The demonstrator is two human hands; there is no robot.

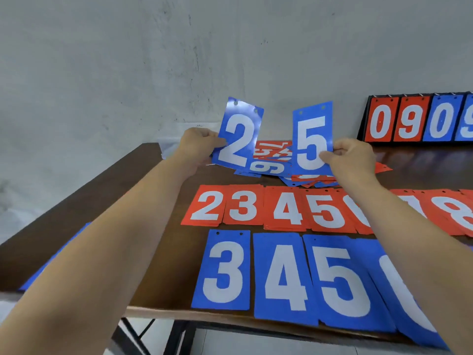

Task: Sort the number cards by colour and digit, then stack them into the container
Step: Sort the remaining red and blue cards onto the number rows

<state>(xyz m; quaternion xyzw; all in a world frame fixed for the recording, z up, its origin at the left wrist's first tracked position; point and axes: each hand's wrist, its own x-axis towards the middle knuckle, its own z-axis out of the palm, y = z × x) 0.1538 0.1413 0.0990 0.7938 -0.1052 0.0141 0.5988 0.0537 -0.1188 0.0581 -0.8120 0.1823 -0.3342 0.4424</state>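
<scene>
My left hand (198, 147) pinches a blue card with a white 2 (239, 134), held upright above the table. My right hand (350, 157) pinches a blue card with a white 5 (312, 139), also upright. Between and behind them lies a mixed pile of red and blue cards (275, 160). Nearer me, a row of red cards (256, 207) shows 2, 3, 4, 5, then more under my right arm, and an 8. The closest row holds blue cards (281, 272) showing 3, 4, 5 and one partly hidden.
The brown table (143, 190) ends at its left edge and near edge. A black scoreboard stand (419, 119) with red and blue 0 and 9 cards stands at the back right against the grey wall. A blue card (56, 254) shows under my left forearm.
</scene>
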